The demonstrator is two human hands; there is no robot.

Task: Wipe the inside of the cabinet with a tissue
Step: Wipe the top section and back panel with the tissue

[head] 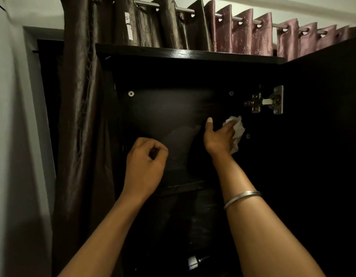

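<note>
A tall black cabinet [189, 56] stands open in front of me, its upper compartment dark and bare. My right hand [218, 139] reaches into that compartment and presses a crumpled white tissue [237, 130] against the right inner wall, just below the metal hinge [265, 101]. The thumb sticks up, away from the tissue. My left hand [144, 165] hovers at the compartment's left side with its fingers curled shut and nothing visible in them. A silver bangle [241, 198] circles my right forearm.
The open black door [323, 136] fills the right side. A shelf edge [183, 188] crosses below the hands, with a small metal object [195, 261] lower down. Brown and pink curtains [133, 23] hang behind the cabinet; a white wall [11, 136] is on the left.
</note>
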